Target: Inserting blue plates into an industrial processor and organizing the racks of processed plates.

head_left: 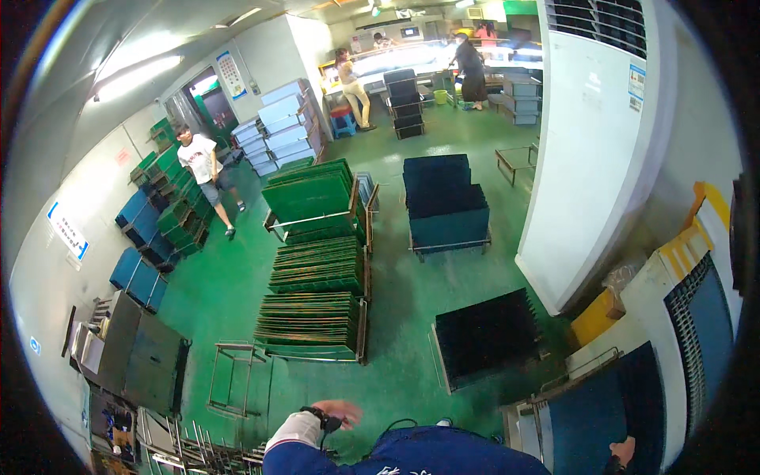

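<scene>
My left hand is held out in front of my body above the green floor, fingers stretched and nothing in it. A dark band goes round that wrist. At the lower right, my right hand is curled at the edge of a dark blue panel. This panel stands among a row of blue panels in a metal rack beside a white machine. The fingertips on the panel are partly hidden.
Racks of green panels stand ahead, with dark panels in a low rack to the right. An unloaded metal frame sits at left. A white cabinet rises at right. A person walks at left; others work at the back.
</scene>
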The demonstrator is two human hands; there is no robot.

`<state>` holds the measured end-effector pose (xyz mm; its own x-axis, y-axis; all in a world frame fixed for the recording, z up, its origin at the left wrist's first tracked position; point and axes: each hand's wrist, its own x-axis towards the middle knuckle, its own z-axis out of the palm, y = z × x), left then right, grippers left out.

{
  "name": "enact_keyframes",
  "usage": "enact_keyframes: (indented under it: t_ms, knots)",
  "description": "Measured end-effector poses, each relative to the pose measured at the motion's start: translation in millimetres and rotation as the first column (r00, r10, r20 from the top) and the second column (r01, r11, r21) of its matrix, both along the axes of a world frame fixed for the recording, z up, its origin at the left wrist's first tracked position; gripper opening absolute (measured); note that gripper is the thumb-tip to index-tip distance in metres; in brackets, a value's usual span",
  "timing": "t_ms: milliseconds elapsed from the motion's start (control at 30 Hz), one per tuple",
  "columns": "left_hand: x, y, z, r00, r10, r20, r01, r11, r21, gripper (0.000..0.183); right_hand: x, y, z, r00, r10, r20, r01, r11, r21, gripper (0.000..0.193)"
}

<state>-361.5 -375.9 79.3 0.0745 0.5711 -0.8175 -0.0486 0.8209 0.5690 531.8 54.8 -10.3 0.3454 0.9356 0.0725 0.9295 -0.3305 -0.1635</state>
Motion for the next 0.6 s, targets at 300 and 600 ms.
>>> enact_keyframes:
  t_ms: [300,600]
  knots:
    - [89,28,-15,0.863,-0.236,0.447,0.328,0.935,-0.138,0.052,59,-9,54,0.938,0.197,0.283,-0.208,0.978,0.008,0.052]
    - [88,39,-6,0.834,-0.397,0.384,0.487,0.856,-0.172,0.057,8,-10,68,0.993,0.096,0.067,-0.095,0.995,-0.024,0.051]
